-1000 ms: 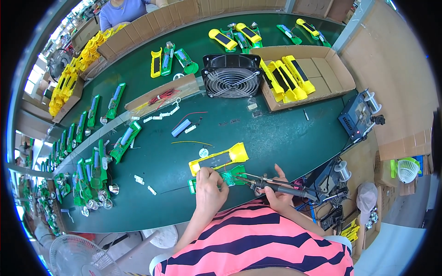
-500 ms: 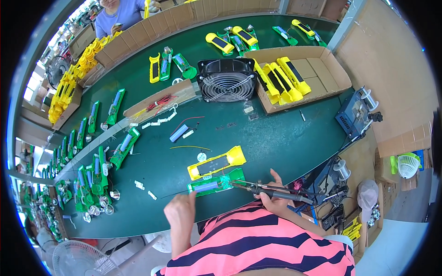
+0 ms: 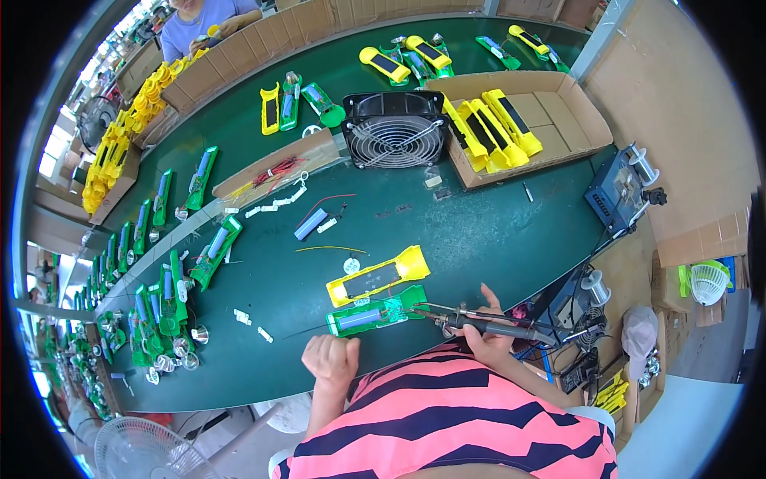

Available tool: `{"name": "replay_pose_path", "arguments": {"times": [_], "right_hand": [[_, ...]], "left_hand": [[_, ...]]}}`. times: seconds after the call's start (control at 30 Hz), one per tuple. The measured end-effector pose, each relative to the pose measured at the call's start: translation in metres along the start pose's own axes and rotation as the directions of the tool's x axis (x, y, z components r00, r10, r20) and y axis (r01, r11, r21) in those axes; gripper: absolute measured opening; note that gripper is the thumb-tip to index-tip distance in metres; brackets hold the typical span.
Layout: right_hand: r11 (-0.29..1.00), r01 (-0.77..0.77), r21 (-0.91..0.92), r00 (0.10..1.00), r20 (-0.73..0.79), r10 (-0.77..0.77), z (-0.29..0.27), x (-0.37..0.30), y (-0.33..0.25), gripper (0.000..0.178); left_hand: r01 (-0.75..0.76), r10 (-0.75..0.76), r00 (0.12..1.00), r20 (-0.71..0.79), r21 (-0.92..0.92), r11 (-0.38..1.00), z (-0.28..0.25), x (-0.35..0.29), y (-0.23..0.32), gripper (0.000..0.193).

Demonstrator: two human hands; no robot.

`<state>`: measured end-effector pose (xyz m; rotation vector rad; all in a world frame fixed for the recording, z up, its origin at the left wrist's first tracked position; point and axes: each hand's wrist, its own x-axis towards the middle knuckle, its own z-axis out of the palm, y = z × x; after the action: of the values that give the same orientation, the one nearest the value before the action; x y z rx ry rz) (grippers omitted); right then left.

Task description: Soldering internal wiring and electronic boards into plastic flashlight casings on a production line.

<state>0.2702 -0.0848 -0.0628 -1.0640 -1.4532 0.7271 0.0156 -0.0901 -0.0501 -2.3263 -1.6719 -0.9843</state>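
Note:
A green plastic housing with a blue cylindrical battery and a small circuit board lies near the table's front edge. My left hand is closed in a fist against its lower left side; what the fingers grip, if anything, is hidden. In my right hand is a soldering iron, its tip pointing left at the housing's right end. Whether the tip touches the board I cannot tell. Just beyond the housing rests a yellow cover with a dark panel.
A black fan stands mid-table beside a cardboard box holding yellow covers. Several green housings crowd the left. A blue soldering station sits at the right edge. Another person works beyond the cardboard divider.
My right hand and the soldering iron have shifted right, drawing the tip toward the housing's right end. My left hand has moved slightly right and its fingers are tucked in more.

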Motion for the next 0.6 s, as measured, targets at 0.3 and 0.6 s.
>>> {"name": "replay_pose_path", "arguments": {"times": [0.3, 0.6], "right_hand": [[0.999, 0.005, 0.035, 0.998, 0.065, -0.007, 0.004, 0.007, -0.002, 0.015], [1.000, -0.028, 0.007, 0.998, 0.057, 0.027, 0.003, 0.002, 0.001, 0.017]], "left_hand": [[0.302, -0.306, 0.950, 0.059, 0.073, 0.950, -0.010, 0.010, 0.004, 0.031], [-0.054, 0.071, 0.996, 0.052, -0.270, 0.961, 0.018, 0.018, 0.026, 0.023]]}}
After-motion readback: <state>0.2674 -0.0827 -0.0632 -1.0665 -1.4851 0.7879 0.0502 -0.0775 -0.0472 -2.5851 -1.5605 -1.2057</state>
